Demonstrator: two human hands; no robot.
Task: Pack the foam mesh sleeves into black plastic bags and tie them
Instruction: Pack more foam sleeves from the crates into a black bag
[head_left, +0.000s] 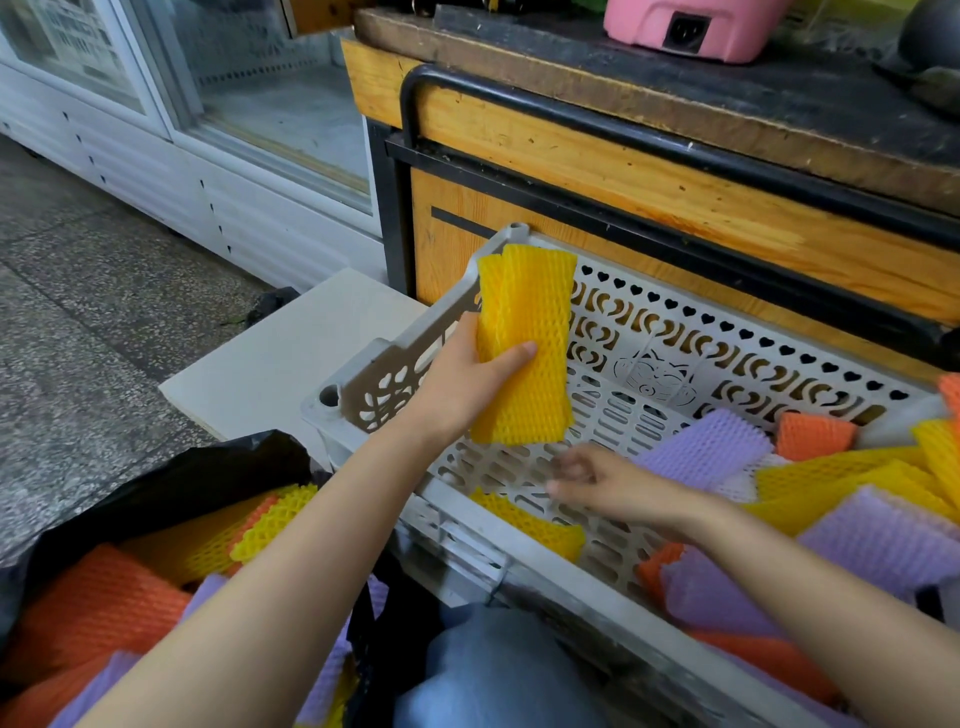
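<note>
Yellow foam mesh sleeves stand upright over the left end of the grey crate, pinched in the grip of the left hand, thumb across them. The right hand, blurred, hovers with a loose, empty grip above another yellow sleeve on the crate floor. The black plastic bag lies lower left, holding more sleeves.

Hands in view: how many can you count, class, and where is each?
2. Left hand grips yellow sleeves over the crate's left end; right hand hovers open above the crate floor. None appear hidden.
</note>
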